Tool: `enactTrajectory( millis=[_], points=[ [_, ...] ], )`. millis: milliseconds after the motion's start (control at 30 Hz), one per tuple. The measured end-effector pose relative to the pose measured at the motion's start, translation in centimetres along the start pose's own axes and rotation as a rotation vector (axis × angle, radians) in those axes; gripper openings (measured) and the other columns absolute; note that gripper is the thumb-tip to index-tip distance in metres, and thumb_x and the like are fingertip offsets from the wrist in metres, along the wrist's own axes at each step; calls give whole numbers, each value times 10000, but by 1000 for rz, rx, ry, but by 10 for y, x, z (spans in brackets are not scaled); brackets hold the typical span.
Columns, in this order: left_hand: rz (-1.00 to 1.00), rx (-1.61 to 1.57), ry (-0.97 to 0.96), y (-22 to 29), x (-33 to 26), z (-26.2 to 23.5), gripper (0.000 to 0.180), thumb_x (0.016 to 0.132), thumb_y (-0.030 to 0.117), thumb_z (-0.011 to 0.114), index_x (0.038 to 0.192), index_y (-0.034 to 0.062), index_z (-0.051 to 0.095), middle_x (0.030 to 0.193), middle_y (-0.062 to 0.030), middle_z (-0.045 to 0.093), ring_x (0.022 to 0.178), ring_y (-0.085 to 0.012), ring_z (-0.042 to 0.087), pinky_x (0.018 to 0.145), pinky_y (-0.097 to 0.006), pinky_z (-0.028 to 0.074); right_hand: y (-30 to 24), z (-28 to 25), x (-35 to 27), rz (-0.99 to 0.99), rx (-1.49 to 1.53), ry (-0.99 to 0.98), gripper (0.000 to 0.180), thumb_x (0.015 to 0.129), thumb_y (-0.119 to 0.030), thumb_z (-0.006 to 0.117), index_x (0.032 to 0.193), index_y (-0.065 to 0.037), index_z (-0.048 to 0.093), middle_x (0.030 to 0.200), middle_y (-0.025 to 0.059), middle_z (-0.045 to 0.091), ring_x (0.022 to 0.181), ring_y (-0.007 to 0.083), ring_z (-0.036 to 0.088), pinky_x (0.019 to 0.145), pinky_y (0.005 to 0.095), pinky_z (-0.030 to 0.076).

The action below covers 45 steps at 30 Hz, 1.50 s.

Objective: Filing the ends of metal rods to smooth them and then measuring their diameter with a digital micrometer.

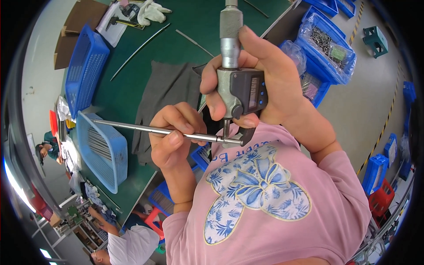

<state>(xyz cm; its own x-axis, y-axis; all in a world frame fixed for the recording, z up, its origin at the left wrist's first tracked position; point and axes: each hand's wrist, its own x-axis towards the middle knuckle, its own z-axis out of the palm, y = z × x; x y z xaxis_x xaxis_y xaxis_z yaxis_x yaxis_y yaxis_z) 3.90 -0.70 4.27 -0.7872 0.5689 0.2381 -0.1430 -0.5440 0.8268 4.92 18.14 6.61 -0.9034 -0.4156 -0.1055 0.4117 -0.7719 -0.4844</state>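
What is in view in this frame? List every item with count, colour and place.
digital micrometer: one, silver and dark grey, held upright, centre
metal rod: one, silver, lying level, its tip in the micrometer
baskets: two, blue, on the table's left side
cloth: one, grey, on the table
table: one, green
bins: several, blue, upper right
left hand: gripping the rod
right hand: gripping the micrometer

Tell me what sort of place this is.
Most likely a factory inspection bench. The right hand holds a digital micrometer closed on a thin metal rod gripped by the left hand. Blue baskets of rods sit on the green worktable, and yellow-black tape marks the floor.
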Motion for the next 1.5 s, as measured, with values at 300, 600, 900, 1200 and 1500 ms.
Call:
enactTrajectory(
  millis=[300, 600, 900, 1200, 1500],
  points=[
    [-13, 28, 19, 9, 9, -10, 215, 754, 194, 550, 770, -16, 506, 662, -129, 484, 529, -181, 496, 480, -266, 411, -4, -5, 11, -15, 48, 18, 664, 870, -483, 248, 913, 111, 541, 652, 209, 575, 353, 181, 468, 303, 236, 357],
    [-206, -52, 770, 151, 119, -177, 160, 829, 134, 522, 696, 79, 452, 537, 24, 433, 438, -58, 422, 378, -182, 351, -5, -52, -3, -285, -216, 374, 502, 826, -381, 361, 987, 77, 491, 680, 173, 553, 370, 184, 439, 333, 269, 334],
    [-700, 1412, 1255, 189, 157, -318, 169, 725, 140, 550, 784, 0, 623, 788, -156, 622, 751, -235, 619, 624, -333, 476, -10, -74, -27, -482, -221, 521, 444, 791, -337, 415, 985, 55, 496, 721, 171, 562, 383, 203, 461, 335, 286, 362],
    [-680, 1756, 1238, 158, 166, -311, 267, 738, 199, 548, 958, 75, 636, 1052, -143, 583, 996, -266, 559, 804, -337, 452, -8, -78, -23, -459, -180, 543, 439, 782, -308, 425, 1014, 62, 474, 736, 174, 561, 396, 208, 472, 350, 297, 387],
    [-168, 2456, -398, 72, 125, -200, 101, 629, 105, 519, 678, 38, 575, 726, -122, 588, 673, -304, 584, 588, -394, 472, -3, -79, -7, -372, -165, 474, 448, 777, -308, 423, 1008, 72, 484, 757, 183, 562, 413, 190, 468, 374, 268, 380]
  ],
)
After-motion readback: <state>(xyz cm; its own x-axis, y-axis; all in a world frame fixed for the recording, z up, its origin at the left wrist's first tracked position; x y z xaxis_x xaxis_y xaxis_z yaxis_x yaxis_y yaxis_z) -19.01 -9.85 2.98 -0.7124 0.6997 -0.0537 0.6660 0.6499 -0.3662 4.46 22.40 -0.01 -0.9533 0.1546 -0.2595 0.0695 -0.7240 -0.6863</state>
